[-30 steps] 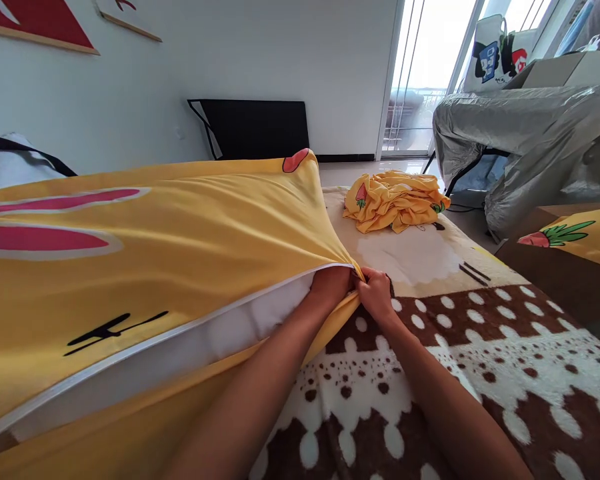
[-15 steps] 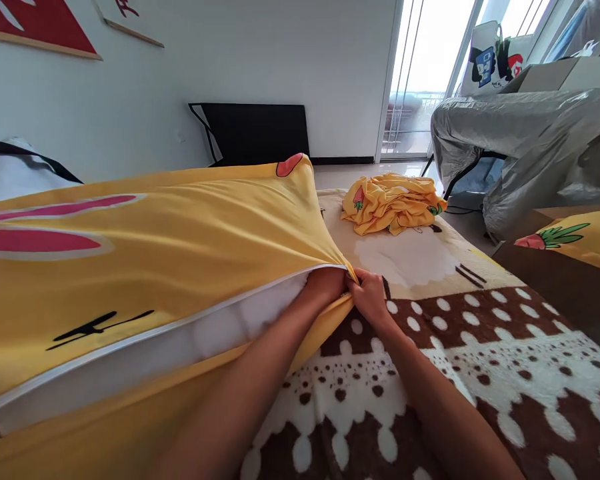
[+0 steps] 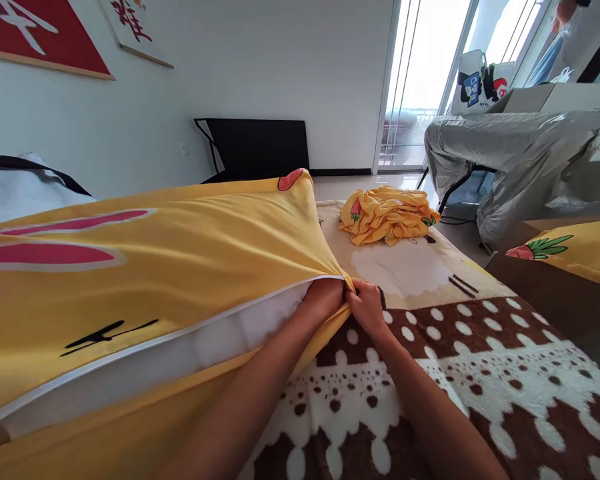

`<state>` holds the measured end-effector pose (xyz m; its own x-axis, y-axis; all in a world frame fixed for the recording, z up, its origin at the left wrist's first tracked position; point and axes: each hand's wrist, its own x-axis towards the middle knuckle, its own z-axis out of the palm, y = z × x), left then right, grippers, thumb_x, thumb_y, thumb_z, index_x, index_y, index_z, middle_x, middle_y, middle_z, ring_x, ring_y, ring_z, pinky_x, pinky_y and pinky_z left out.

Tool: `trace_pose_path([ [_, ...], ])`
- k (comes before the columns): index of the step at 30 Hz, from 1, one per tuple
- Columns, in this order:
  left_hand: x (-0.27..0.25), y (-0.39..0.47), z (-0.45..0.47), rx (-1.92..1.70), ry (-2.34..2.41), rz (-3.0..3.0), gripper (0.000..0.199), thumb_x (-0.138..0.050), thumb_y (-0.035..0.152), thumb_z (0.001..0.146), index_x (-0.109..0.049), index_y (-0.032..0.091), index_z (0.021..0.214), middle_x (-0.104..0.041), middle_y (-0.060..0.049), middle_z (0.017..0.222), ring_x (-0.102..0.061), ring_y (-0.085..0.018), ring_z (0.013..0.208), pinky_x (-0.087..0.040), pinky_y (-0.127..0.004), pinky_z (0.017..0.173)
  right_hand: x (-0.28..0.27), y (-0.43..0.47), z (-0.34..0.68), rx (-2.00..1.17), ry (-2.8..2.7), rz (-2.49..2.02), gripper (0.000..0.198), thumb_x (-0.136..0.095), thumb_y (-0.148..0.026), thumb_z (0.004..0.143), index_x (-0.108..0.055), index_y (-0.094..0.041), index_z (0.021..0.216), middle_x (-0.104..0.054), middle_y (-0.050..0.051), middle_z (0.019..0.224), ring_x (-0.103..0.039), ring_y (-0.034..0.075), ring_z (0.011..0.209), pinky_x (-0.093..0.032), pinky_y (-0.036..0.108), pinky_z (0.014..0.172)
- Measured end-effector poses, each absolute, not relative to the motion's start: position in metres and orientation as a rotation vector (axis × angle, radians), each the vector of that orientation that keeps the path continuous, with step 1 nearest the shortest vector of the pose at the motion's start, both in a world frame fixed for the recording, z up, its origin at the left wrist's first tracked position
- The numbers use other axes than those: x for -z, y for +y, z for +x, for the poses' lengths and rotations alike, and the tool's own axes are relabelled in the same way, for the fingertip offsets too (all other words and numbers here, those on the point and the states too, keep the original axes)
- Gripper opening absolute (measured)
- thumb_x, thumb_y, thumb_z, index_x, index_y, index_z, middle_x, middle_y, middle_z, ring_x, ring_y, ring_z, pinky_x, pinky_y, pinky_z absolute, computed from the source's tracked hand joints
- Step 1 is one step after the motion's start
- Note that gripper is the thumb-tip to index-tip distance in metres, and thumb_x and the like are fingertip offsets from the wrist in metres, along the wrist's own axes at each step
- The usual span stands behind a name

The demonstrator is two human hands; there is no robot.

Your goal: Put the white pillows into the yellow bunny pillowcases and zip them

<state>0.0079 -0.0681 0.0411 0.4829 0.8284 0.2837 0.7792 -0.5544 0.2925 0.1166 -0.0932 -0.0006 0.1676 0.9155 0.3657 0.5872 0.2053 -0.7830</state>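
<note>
A yellow fabric cover printed with pink rabbit ears and a carrot tip stretches across the left, with a white cushion-like insert showing through its long zipper-edged opening. Through the right end of that slit my left hand reaches inside the cover, its fingers hidden by the cloth. Just outside the same corner, my right hand is closed and pinches the gathered yellow fabric. The two hands meet at this corner, with the cloth pulled taut between them.
A brown-and-white patterned blanket lies beneath. On its far part rests a crumpled yellow cloth. To the right stand a cardboard box with yellow carrot-print fabric over it and a plastic-covered table. A black panel leans by the wall.
The view has tipped slightly upward and shifted, so the scene sits a little lower. Both hands keep their place at the cover's corner, with no clear change in grip.
</note>
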Motion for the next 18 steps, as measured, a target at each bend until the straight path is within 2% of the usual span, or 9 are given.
trace_pose_path([
  [3,-0.053,-0.099,-0.012,-0.574,1.286,2.634,0.025,-0.040,0.019,0.088,-0.065,0.014,0.090,-0.066,-0.009,0.100,-0.059,-0.019,0.096,-0.042,-0.030,0.092,-0.005,-0.095,0.118,-0.428,-1.594,-1.459,0.021,-0.048,-0.024,0.069,-0.043,-0.018,0.049,-0.040,-0.005,0.049,-0.034,0.010,0.053,-0.025,0.023,0.054],
  [6,-0.054,-0.128,-0.032,-0.504,1.181,2.383,0.034,-0.032,0.035,0.093,-0.060,0.017,0.098,-0.066,-0.007,0.099,-0.060,-0.018,0.090,-0.045,-0.029,0.086,-0.009,-0.094,0.128,-0.607,-1.706,-1.299,0.022,-0.046,-0.029,0.076,-0.060,-0.016,0.064,-0.053,-0.002,0.059,-0.045,0.011,0.059,-0.032,0.022,0.057],
  [9,-0.057,-0.144,-0.043,-0.446,1.251,2.207,0.038,-0.042,0.045,0.088,-0.051,0.016,0.111,-0.065,-0.006,0.091,-0.061,-0.019,0.081,-0.046,-0.029,0.074,-0.006,-0.089,0.142,-0.673,-1.706,-1.206,0.034,-0.043,-0.031,0.081,-0.064,-0.015,0.102,-0.066,0.005,0.092,-0.056,0.016,0.085,-0.039,0.025,0.073],
  [11,-0.069,-0.148,-0.046,-0.425,1.325,2.265,0.033,-0.045,0.037,0.087,-0.049,0.017,0.111,-0.065,-0.005,0.086,-0.060,-0.020,0.080,-0.044,-0.028,0.071,0.002,-0.085,0.147,-0.525,-1.707,-1.331,0.046,-0.050,-0.025,0.076,-0.056,-0.016,0.121,-0.061,0.009,0.116,-0.052,0.020,0.105,-0.036,0.029,0.086],
  [12,-0.079,-0.150,-0.045,-0.402,1.337,2.323,0.026,-0.042,0.033,0.088,-0.050,0.018,0.107,-0.065,-0.005,0.084,-0.060,-0.020,0.078,-0.043,-0.028,0.070,0.007,-0.082,0.147,-0.474,-1.732,-1.411,0.052,-0.053,-0.023,0.073,-0.053,-0.017,0.125,-0.059,0.009,0.121,-0.050,0.021,0.109,-0.034,0.030,0.089],
  [14,-0.100,-0.154,-0.042,-0.315,1.390,2.483,0.019,-0.037,0.026,0.089,-0.053,0.020,0.097,-0.064,-0.005,0.077,-0.060,-0.020,0.073,-0.041,-0.028,0.064,0.016,-0.077,0.144,-0.485,-1.800,-1.530,0.050,-0.055,-0.020,0.072,-0.056,-0.017,0.122,-0.063,0.009,0.115,-0.053,0.020,0.103,-0.035,0.029,0.085],
  [16,-0.118,-0.158,-0.037,-0.227,1.581,2.663,0.020,-0.035,0.016,0.085,-0.054,0.020,0.089,-0.062,-0.005,0.071,-0.061,-0.022,0.068,-0.040,-0.030,0.062,0.021,-0.072,0.138,-0.525,-1.819,-1.585,0.034,-0.052,-0.017,0.073,-0.064,-0.016,0.104,-0.068,0.008,0.095,-0.057,0.018,0.084,-0.036,0.025,0.072],
  [18,-0.126,-0.157,-0.035,-0.253,1.875,2.775,0.024,-0.035,0.008,0.080,-0.055,0.019,0.085,-0.062,-0.007,0.070,-0.061,-0.025,0.070,-0.040,-0.034,0.064,0.017,-0.071,0.134,-0.499,-1.790,-1.607,0.022,-0.048,-0.013,0.071,-0.066,-0.014,0.084,-0.068,0.008,0.080,-0.055,0.016,0.071,-0.033,0.024,0.062],
])
